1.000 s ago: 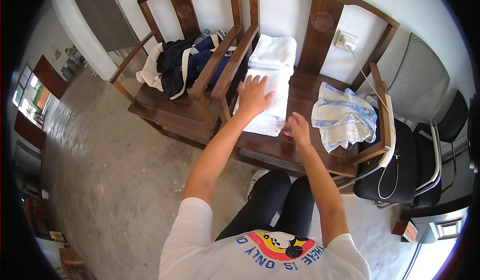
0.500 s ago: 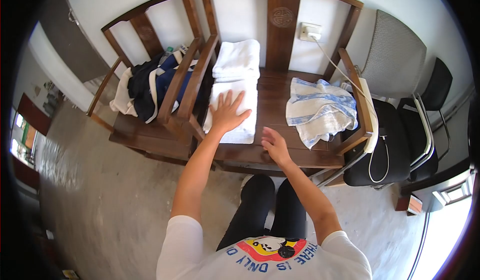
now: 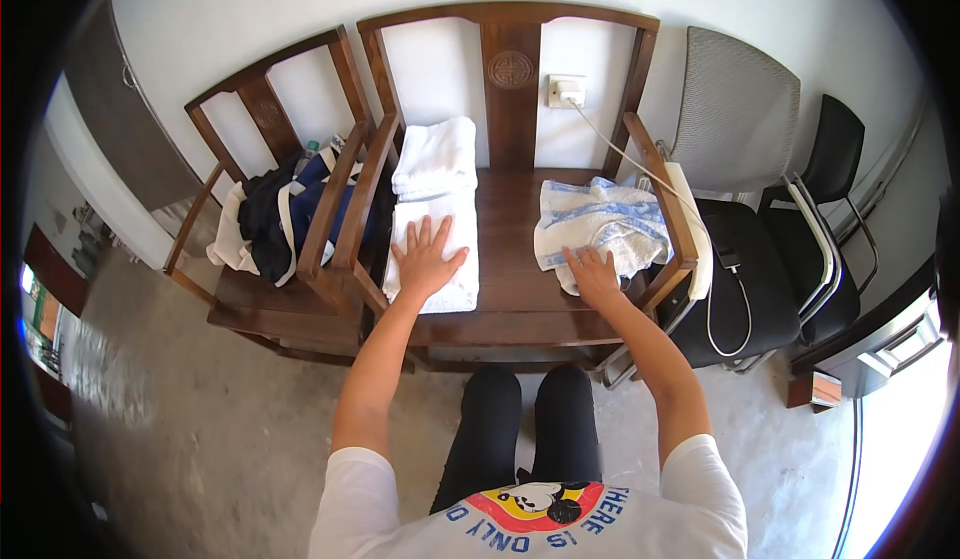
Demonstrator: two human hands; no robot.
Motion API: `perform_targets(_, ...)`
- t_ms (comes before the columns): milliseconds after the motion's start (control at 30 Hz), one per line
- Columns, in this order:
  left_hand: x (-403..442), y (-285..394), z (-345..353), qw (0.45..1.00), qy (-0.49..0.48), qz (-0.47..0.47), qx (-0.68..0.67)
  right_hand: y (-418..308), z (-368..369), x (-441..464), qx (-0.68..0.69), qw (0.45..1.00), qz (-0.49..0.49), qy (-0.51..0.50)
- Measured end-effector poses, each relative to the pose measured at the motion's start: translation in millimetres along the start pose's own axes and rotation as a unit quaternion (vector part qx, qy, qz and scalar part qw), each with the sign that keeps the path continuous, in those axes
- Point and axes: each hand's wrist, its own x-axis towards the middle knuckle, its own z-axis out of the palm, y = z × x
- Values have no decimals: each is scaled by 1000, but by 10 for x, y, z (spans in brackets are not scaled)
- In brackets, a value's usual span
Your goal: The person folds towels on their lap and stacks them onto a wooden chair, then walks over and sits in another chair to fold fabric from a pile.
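Note:
My left hand (image 3: pixel 428 261) lies flat with spread fingers on a folded white towel (image 3: pixel 462 289) at the left of the wooden bench seat. Behind it, against the backrest, is a stack of folded white towels (image 3: pixel 436 157). My right hand (image 3: pixel 596 275) touches the near edge of a rumpled white towel with blue stripes (image 3: pixel 585 209) at the right of the seat. Its fingers are stretched out over the cloth, and I see no grip on it.
A wooden armchair (image 3: pixel 250 289) with dark and cream clothes (image 3: pixel 268 224) stands left of the bench (image 3: pixel 505 294). A plugged-in cord (image 3: pixel 615 149) runs from the wall socket (image 3: pixel 566 90) over the right armrest. Black chairs (image 3: pixel 740 309) stand on the right.
My right hand has moved forward and right from above the bench's front onto the striped towel. My left hand stays on the white towel. The view has shifted.

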Motion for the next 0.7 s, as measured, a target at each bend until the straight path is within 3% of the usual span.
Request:
perform_targets(133, -175, 68, 26, 970, 214, 102, -60, 54, 54, 273, 12, 998, 53, -10)
perform_targets(200, -552, 261, -160, 941, 268, 168, -119, 87, 149, 275, 8, 998, 54, 1)
perform_targets(367, -1527, 491, 211, 907, 211, 173, -320, 267, 128, 433, 242, 943, 226, -12)
perform_targets(400, -1665, 480, 374, 904, 204, 160, -339, 374, 285, 525, 290, 919, 265, -5)
perform_targets(467, -1889, 425, 619, 900, 160, 137, -381, 602, 541, 729, 433, 818, 357, 128)
perform_targets(533, -1976, 456, 675, 890, 115, 118, -426, 490, -61, 657, 508, 719, 357, 313)
perform_targets(600, -1998, 530, 620, 875, 70, 104, -468, 191, -910, 424, 517, 706, 246, 417)
perform_targets(700, -1903, 784, 309, 807, 32, 121, -577, -366, -1789, -249, 425, 755, 71, 494)
